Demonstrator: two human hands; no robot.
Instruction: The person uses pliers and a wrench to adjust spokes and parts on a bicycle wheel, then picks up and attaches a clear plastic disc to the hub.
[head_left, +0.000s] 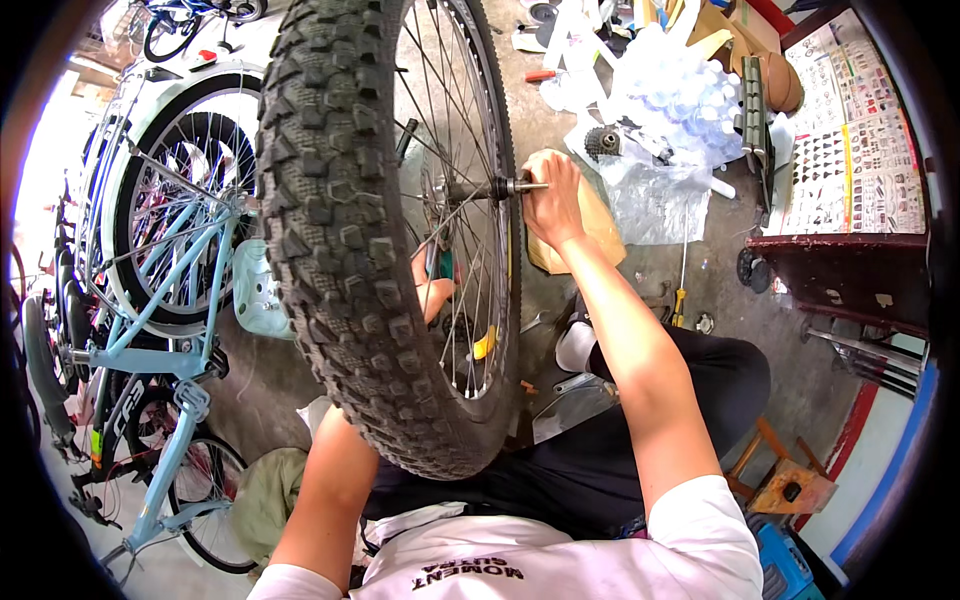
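The wheel (400,230) fills the middle of the view, a knobby black tyre standing upright on the person's lap, its tread facing up toward the camera and its spokes fanning out from the hub. To its left a pale blue bike (160,330) stands on the floor, with a white-rimmed wheel (180,190) just behind it. On the right a dark red cabinet (850,270) carries a printed chart on top, and beyond the wheel a heap of clear plastic (670,130) lies on the concrete beside a sheet of brown card (600,225). A small wooden stool (785,475) sits low on the right, by the person's dark trousers.

The right hand (552,200) reaches past the rim to the axle (505,187), fingers curled shut around its threaded end where it sticks out of the hub. The left hand (432,285) is on the far side of the wheel, seen only through the spokes; it seems closed on something green (440,264) near the hub, though the tyre hides most of it and I cannot tell how tight the grip is or what the thing is.
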